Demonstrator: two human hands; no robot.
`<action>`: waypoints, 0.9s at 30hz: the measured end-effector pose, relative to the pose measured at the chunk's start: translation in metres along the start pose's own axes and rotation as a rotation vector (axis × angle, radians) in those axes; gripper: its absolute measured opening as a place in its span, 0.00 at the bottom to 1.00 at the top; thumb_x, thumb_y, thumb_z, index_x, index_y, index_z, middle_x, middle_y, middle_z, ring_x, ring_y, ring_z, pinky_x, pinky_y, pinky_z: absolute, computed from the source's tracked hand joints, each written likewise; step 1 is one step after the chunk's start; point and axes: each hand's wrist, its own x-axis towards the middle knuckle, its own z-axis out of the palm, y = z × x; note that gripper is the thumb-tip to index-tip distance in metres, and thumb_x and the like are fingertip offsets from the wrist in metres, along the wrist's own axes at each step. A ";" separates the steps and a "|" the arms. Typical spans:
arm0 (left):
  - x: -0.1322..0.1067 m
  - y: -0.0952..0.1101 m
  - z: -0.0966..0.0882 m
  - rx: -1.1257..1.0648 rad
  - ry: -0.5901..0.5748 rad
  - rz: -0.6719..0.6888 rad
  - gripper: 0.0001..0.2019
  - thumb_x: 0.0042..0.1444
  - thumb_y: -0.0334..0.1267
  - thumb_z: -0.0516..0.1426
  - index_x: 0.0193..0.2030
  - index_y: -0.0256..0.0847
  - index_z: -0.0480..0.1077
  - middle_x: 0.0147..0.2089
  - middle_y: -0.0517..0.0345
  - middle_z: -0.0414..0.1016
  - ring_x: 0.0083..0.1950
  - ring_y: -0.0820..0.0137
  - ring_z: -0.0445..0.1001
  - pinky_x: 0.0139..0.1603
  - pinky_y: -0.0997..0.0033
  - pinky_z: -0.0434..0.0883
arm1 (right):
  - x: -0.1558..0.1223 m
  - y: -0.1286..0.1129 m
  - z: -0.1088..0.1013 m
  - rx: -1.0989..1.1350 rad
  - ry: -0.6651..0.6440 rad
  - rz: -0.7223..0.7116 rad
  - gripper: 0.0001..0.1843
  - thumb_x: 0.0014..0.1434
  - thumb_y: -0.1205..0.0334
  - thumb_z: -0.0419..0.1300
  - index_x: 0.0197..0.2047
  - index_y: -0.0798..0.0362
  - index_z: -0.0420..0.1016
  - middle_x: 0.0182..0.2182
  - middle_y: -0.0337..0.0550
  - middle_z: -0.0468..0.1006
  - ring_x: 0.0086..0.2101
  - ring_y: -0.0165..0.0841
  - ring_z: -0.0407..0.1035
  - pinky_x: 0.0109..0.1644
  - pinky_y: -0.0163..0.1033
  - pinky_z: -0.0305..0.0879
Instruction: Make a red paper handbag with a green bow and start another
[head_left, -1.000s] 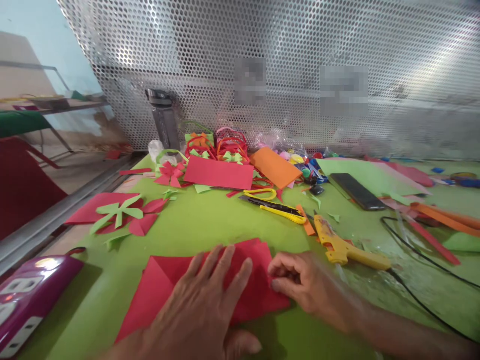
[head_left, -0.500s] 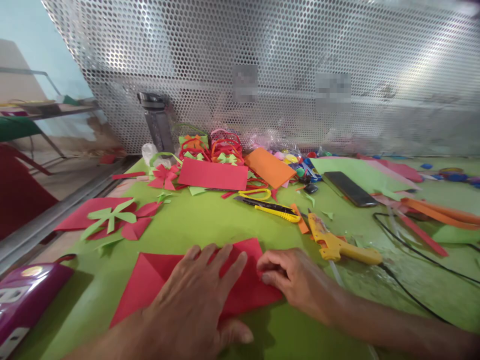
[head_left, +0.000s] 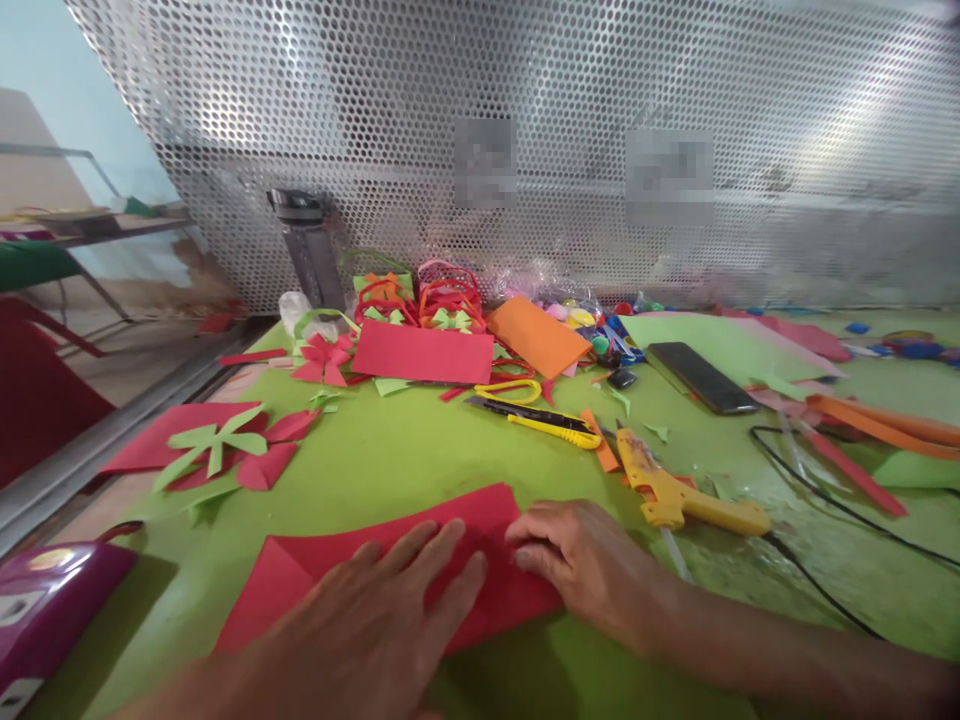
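A folded sheet of red paper [head_left: 480,510] lies on the green tabletop in front of me, with a triangular crease at its left end. My left hand [head_left: 382,620] rests flat across it, fingers stretched out. At the sheet's right side, my right hand [head_left: 581,560] is closed with thumb and forefinger pinched on the paper. Just beyond the right hand lies a yellow glue gun [head_left: 667,490], its clear glue stick poking out. A yellow and black utility knife [head_left: 555,428] and yellow-handled scissors [head_left: 517,390] lie farther back.
Red paper pieces and a green cut-out flower [head_left: 216,440] lie at left, near a purple device [head_left: 67,600]. Small paper bags [head_left: 450,300], a red rectangle [head_left: 424,350], an orange sheet [head_left: 538,335] and a bottle [head_left: 311,255] stand behind. A phone [head_left: 701,377] and black cord [head_left: 825,590] are at right.
My left hand has slid slightly left and down over the red paper, uncovering more of its upper edge. My right hand keeps its pinch, and the view has shifted a little.
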 end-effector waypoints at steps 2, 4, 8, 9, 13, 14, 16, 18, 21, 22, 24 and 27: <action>0.009 0.012 -0.007 -0.003 -0.088 -0.045 0.34 0.52 0.45 0.60 0.65 0.40 0.58 0.66 0.40 0.53 0.65 0.47 0.57 0.58 0.43 0.63 | 0.000 0.000 0.000 0.007 -0.006 -0.008 0.08 0.57 0.68 0.57 0.35 0.51 0.78 0.32 0.40 0.79 0.33 0.32 0.70 0.37 0.34 0.57; 0.019 0.023 -0.012 -0.006 -0.091 -0.079 0.35 0.52 0.43 0.61 0.65 0.36 0.57 0.66 0.37 0.52 0.66 0.46 0.55 0.59 0.42 0.61 | 0.000 0.000 0.000 0.022 -0.008 -0.023 0.08 0.56 0.68 0.57 0.34 0.51 0.78 0.31 0.39 0.79 0.31 0.31 0.69 0.35 0.33 0.57; 0.033 0.025 -0.010 -0.045 0.001 -0.125 0.33 0.54 0.45 0.60 0.64 0.35 0.59 0.67 0.34 0.51 0.67 0.44 0.52 0.59 0.39 0.60 | 0.000 0.001 0.001 0.068 -0.002 -0.012 0.08 0.55 0.70 0.57 0.31 0.53 0.77 0.27 0.38 0.78 0.29 0.30 0.68 0.33 0.33 0.56; 0.034 0.023 -0.008 -0.055 0.013 -0.125 0.33 0.54 0.46 0.60 0.64 0.35 0.59 0.67 0.34 0.52 0.67 0.44 0.52 0.59 0.39 0.60 | 0.000 0.001 0.002 0.093 0.001 0.001 0.08 0.54 0.70 0.56 0.31 0.53 0.76 0.27 0.38 0.78 0.29 0.30 0.68 0.33 0.33 0.56; 0.032 0.019 -0.009 -0.045 -0.026 -0.124 0.33 0.56 0.49 0.57 0.65 0.34 0.58 0.67 0.33 0.51 0.66 0.43 0.53 0.59 0.39 0.60 | -0.001 0.003 0.004 0.167 0.051 0.052 0.08 0.53 0.71 0.56 0.33 0.52 0.75 0.30 0.38 0.79 0.31 0.30 0.69 0.34 0.33 0.58; 0.032 0.019 -0.011 -0.039 -0.044 -0.127 0.34 0.56 0.49 0.57 0.65 0.34 0.57 0.67 0.33 0.50 0.66 0.44 0.53 0.59 0.40 0.60 | -0.002 0.003 0.005 0.162 0.066 0.056 0.07 0.53 0.71 0.57 0.33 0.52 0.75 0.30 0.37 0.79 0.31 0.30 0.69 0.35 0.33 0.58; 0.031 0.020 -0.014 -0.038 -0.052 -0.128 0.35 0.55 0.49 0.58 0.66 0.35 0.56 0.67 0.33 0.50 0.66 0.43 0.53 0.59 0.40 0.61 | -0.003 0.003 0.006 0.136 0.080 0.039 0.07 0.52 0.71 0.57 0.33 0.52 0.75 0.31 0.38 0.78 0.32 0.31 0.69 0.37 0.33 0.58; 0.030 0.019 -0.015 -0.045 -0.026 -0.115 0.35 0.55 0.48 0.59 0.66 0.35 0.55 0.67 0.34 0.50 0.66 0.44 0.54 0.59 0.41 0.60 | -0.004 0.003 0.006 0.099 0.069 -0.002 0.07 0.54 0.70 0.56 0.34 0.53 0.74 0.31 0.39 0.77 0.33 0.31 0.69 0.37 0.34 0.58; 0.029 0.016 -0.015 -0.067 -0.002 -0.070 0.34 0.55 0.47 0.59 0.66 0.37 0.55 0.68 0.37 0.50 0.66 0.47 0.54 0.60 0.43 0.60 | -0.003 0.003 0.005 0.052 0.036 -0.039 0.07 0.57 0.70 0.54 0.34 0.53 0.73 0.32 0.41 0.76 0.32 0.31 0.67 0.37 0.34 0.58; 0.029 0.015 -0.014 -0.070 -0.007 -0.058 0.34 0.55 0.47 0.58 0.66 0.38 0.56 0.68 0.38 0.50 0.67 0.48 0.54 0.61 0.43 0.59 | -0.003 0.002 0.005 0.048 0.025 -0.032 0.07 0.57 0.70 0.53 0.34 0.53 0.73 0.32 0.41 0.76 0.32 0.31 0.67 0.36 0.34 0.58; 0.030 0.014 -0.014 -0.053 -0.026 -0.053 0.33 0.54 0.46 0.60 0.65 0.39 0.57 0.68 0.38 0.51 0.67 0.49 0.54 0.62 0.44 0.59 | -0.002 0.002 0.004 0.065 0.011 0.003 0.07 0.58 0.69 0.53 0.34 0.53 0.72 0.31 0.41 0.76 0.32 0.31 0.67 0.36 0.34 0.58; 0.032 0.013 -0.013 0.011 -0.051 -0.047 0.33 0.51 0.44 0.62 0.63 0.37 0.61 0.66 0.37 0.56 0.66 0.46 0.57 0.60 0.43 0.62 | -0.001 0.002 0.003 0.115 0.045 0.057 0.05 0.57 0.69 0.54 0.34 0.53 0.71 0.30 0.40 0.76 0.31 0.31 0.67 0.36 0.34 0.58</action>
